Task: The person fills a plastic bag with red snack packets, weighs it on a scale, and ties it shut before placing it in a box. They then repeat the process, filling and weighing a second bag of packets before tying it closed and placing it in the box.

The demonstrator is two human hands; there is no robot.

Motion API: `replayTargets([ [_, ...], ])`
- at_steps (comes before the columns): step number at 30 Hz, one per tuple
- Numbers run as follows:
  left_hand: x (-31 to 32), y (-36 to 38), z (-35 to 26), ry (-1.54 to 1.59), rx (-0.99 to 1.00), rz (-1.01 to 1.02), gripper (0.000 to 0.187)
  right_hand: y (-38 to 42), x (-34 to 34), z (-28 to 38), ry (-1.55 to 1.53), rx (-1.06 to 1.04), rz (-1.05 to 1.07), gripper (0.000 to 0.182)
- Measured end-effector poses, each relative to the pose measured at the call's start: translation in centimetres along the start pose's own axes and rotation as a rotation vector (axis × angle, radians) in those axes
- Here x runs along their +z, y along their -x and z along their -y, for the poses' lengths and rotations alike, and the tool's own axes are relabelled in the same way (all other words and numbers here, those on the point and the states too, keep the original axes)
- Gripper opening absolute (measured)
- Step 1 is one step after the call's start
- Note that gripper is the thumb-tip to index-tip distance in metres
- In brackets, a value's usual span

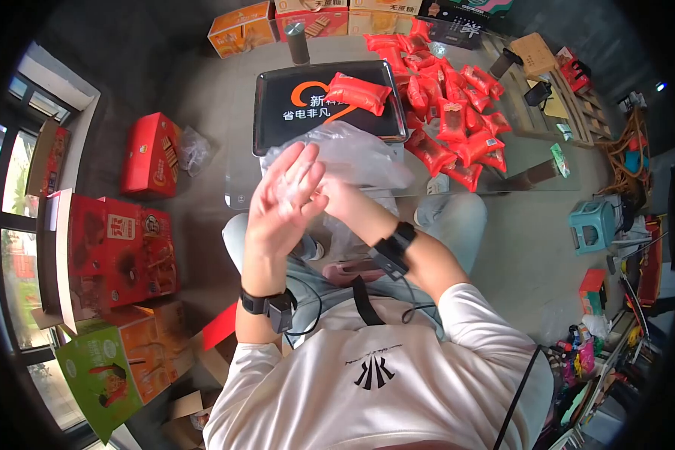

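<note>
My left hand (277, 214) is raised in front of the table edge with its fingers stretched upward. My right hand (337, 199) meets it from the right; its fingers are blurred and mostly hidden behind the left hand. Right behind both hands is a clear plastic bag (367, 159), crumpled over the near edge of a black tray (271, 86) and hanging down below the tabletop. One red packet (358, 93) lies on the tray. To its right, a pile of red packets (457, 120) spreads over the glass table (236, 161).
A dark cylinder (297, 43) stands behind the tray, and snack boxes (315, 26) line the table's far side. Red cartons (120, 251) and a red box (151, 154) are at left. A blue stool (591, 226) stands at right. Cables hang from both wristbands.
</note>
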State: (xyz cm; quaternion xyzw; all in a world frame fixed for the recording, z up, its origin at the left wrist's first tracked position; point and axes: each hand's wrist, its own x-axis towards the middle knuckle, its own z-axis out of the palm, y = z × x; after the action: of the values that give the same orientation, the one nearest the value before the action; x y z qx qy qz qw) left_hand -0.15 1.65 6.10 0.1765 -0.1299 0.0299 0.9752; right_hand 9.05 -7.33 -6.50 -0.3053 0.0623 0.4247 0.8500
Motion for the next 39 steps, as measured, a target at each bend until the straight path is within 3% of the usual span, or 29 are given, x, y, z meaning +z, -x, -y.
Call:
replayTargets([
  [2, 1.0, 0.6, -1.9, -0.681, 0.025, -0.050, 0.065, 0.7, 0.0, 0.9, 0.020, -0.086, -0.074, 0.021],
  [3, 0.9, 0.8, -3.2, -0.889, 0.001, -0.117, 0.062, 1.3, -1.3, 1.3, 0.168, -0.034, -0.031, 0.021],
  [4, 0.4, 1.1, -3.9, -0.968, 0.035, -0.272, 0.046, 2.1, -2.9, 2.3, 0.319, 0.018, 0.013, 0.021],
  [6, -0.8, 1.5, -6.2, -1.237, -0.017, -0.432, 0.027, 4.6, -3.7, 6.4, 0.874, 0.314, 0.086, 0.028],
  [8, -2.8, 0.1, -7.9, -1.142, -0.068, -0.650, 0.026, 7.0, -1.1, 10.4, 1.116, 0.219, -0.018, 0.019],
  [10, -4.5, -2.2, -10.6, -0.888, -0.068, -0.753, 0.028, 7.6, 1.1, 15.7, 1.051, -0.144, -0.083, 0.020],
  [11, -3.2, -2.5, -11.9, -0.818, 0.113, -0.499, 0.029, 8.6, 3.6, 17.8, 0.903, -0.463, -0.052, 0.017],
  [12, 0.0, -2.8, -11.7, -1.055, 0.439, -0.314, 0.029, 12.5, 8.1, 19.7, 1.035, -0.787, -0.109, 0.016],
  [13, 4.1, -2.6, -11.5, -1.112, 0.619, -0.228, 0.029, 14.7, 10.2, 20.8, 0.996, -1.073, -0.176, 0.017],
  [14, 7.7, -2.4, -10.5, -0.925, 0.820, -0.302, 0.027, 16.5, 11.3, 22.3, 0.907, -1.417, 0.016, 0.013],
  [15, 7.4, -2.1, -9.6, -0.927, 0.824, -0.321, 0.027, 16.5, 11.6, 21.4, 0.910, -1.399, 0.024, 0.013],
  [18, 3.1, -2.3, -7.6, -2.381, 1.021, -0.175, 0.020, 16.0, 14.0, 18.9, 1.682, -1.711, -0.396, 0.019],
  [19, 0.0, -3.6, -7.9, -2.492, 0.459, -0.208, 0.020, 10.1, 6.9, 19.6, 1.886, -1.193, -0.643, 0.021],
  [20, -3.5, -4.3, -8.3, -2.501, -0.114, -0.220, 0.023, 8.8, 6.2, 20.0, 1.906, -0.769, -0.446, 0.023],
  [22, -8.4, -2.1, -8.9, -2.391, -0.220, 0.007, 0.025, 6.2, 1.0, 20.1, 1.676, -0.829, -0.272, 0.027],
  [23, -6.7, -1.6, -8.6, -2.208, -0.252, -0.075, 0.024, 4.9, 0.2, 21.2, 1.678, -0.844, -0.262, 0.027],
  [24, -6.7, -1.8, -8.2, -2.206, -0.260, -0.084, 0.024, 4.1, -0.5, 21.6, 1.413, -0.645, -0.220, 0.029],
  [25, -7.0, -1.3, -7.5, -2.080, -0.024, -0.164, 0.024, 3.7, -1.6, 21.1, 1.137, -0.434, -0.191, 0.032],
  [26, -7.1, -0.9, -6.9, -1.939, 0.198, -0.243, 0.024, 4.1, 0.0, 21.1, 1.098, -0.332, -0.216, 0.032],
  [28, -6.6, -1.7, -6.9, -1.875, 0.171, -0.278, 0.026, 3.7, 2.1, 21.0, 0.524, -0.315, 0.080, 0.033],
  [29, -6.4, -2.1, -7.0, -1.663, 0.179, -0.387, 0.026, 3.1, 2.6, 21.5, 0.307, -0.281, 0.211, 0.033],
  [30, -5.7, -2.5, -6.9, -1.445, 0.185, -0.485, 0.027, 1.9, 2.3, 21.7, 0.308, -0.282, 0.215, 0.033],
  [32, -4.4, -2.9, -7.0, -1.265, 0.216, -0.556, 0.027, -2.2, -0.2, 21.6, 0.599, -0.680, -0.201, 0.038],
  [33, -4.5, -3.0, -7.0, -1.029, 0.307, -0.489, 0.025, -4.9, -1.8, 21.6, 1.097, -0.842, -0.414, 0.044],
  [34, -4.5, -3.0, -7.0, -0.793, 0.390, -0.419, 0.023, -7.0, -4.0, 21.4, 1.391, -0.906, -0.403, 0.054],
  [36, -3.3, -3.4, -6.4, -0.818, 0.413, -0.427, 0.021, -6.9, -4.1, 19.6, 2.009, -0.856, -0.571, 0.063],
  [37, -2.8, -3.7, -6.0, -0.905, 0.494, -0.429, 0.021, -7.2, -3.9, 18.8, 2.122, -0.707, -0.574, 0.069],
  [39, -2.8, -3.8, -5.9, -1.125, 0.592, -0.409, 0.021, -7.4, -3.7, 18.3, 2.229, -0.642, -0.516, 0.068],
])
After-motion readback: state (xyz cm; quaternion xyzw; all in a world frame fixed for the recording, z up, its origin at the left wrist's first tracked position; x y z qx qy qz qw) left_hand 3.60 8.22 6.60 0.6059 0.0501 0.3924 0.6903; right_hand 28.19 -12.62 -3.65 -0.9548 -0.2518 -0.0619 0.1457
